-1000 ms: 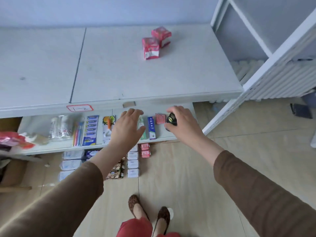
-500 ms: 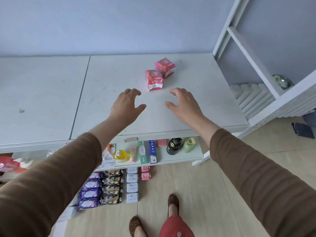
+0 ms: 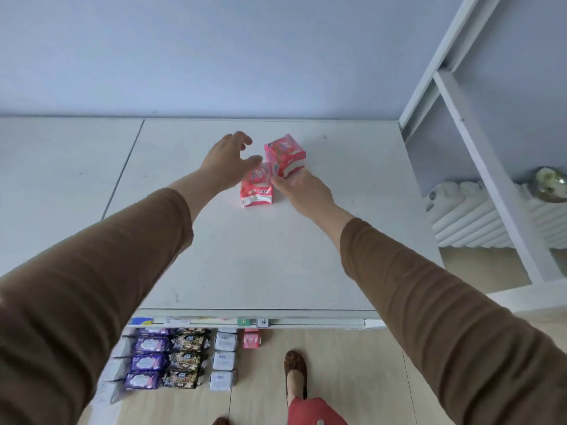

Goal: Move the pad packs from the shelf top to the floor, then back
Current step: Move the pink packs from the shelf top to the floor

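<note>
White shelf top against a pale blue wall, two pink pad packs touching near the middle. Left hand open, fingers spread, thumb on the nearer pack. Right hand touching the farther pack from below; grip unclear. More packs down on the floor.

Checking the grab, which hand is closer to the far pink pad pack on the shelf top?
Right. The right hand touches the far pink pack at its near bottom edge; the left hand hovers open to its left, over the near pack.
</note>
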A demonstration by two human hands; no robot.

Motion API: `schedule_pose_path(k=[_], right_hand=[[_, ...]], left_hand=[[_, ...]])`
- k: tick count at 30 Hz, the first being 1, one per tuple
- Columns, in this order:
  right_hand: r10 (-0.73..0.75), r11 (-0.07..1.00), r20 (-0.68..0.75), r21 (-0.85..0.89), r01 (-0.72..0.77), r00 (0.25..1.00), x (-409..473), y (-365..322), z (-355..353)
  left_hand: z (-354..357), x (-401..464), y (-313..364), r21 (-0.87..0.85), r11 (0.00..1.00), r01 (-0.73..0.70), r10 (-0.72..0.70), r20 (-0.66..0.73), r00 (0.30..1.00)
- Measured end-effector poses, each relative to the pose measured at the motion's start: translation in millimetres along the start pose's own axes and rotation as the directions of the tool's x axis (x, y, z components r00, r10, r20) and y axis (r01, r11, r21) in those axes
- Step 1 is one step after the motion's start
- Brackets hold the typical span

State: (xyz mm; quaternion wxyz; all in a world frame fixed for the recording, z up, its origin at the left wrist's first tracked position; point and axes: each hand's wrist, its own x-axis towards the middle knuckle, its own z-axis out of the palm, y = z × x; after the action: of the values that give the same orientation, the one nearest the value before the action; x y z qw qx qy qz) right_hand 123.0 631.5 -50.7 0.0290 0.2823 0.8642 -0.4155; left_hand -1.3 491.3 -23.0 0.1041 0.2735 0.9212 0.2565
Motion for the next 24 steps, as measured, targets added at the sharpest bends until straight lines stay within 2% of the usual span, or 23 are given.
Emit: schedule_pose_path(k=[3,7,12,14,19,21,24], right_hand=[[0.020,0.996,0.053,0.085,-0.025,0.998,9.2,0.2,18.7],[0.036,0.995,0.025,0.092,-0.038,0.999,17.3,-1.1,33.5],[-0.025,0.996,0.080,0.083,0.018,0.997,26.0,1.9,37.5],[-0.064,0.992,0.082,0.118,0.054,0.995,26.3,2.0,39.6],[-0.123,0.947,0.061,0.306,0.098,0.991,13.8,-5.8,52.2],[-0.132,0.942,0.103,0.321,0.093,0.986,8.8,-7.5,56.2],[-0.103,0.868,0.197,0.497,-0.009,0.975,0.3,-3.4,53.2]], left_hand=[[5.9,32.6,11.0,0.004,1.000,-0.006,0.006,0.051,0.999],[11.3,71.1,24.5,-0.021,0.998,-0.057,0.059,0.160,0.985],[16.9,100.2,29.4,0.037,0.996,-0.086,0.062,0.424,0.903],[17.1,103.9,28.1,0.059,0.995,-0.080,0.042,0.481,0.876],[22.6,98.2,27.5,0.051,0.999,-0.020,-0.009,0.516,0.856],[22.9,91.4,26.3,0.009,1.000,0.008,-0.011,0.482,0.876],[14.3,77.6,21.9,-0.141,0.987,0.079,-0.018,0.388,0.921]])
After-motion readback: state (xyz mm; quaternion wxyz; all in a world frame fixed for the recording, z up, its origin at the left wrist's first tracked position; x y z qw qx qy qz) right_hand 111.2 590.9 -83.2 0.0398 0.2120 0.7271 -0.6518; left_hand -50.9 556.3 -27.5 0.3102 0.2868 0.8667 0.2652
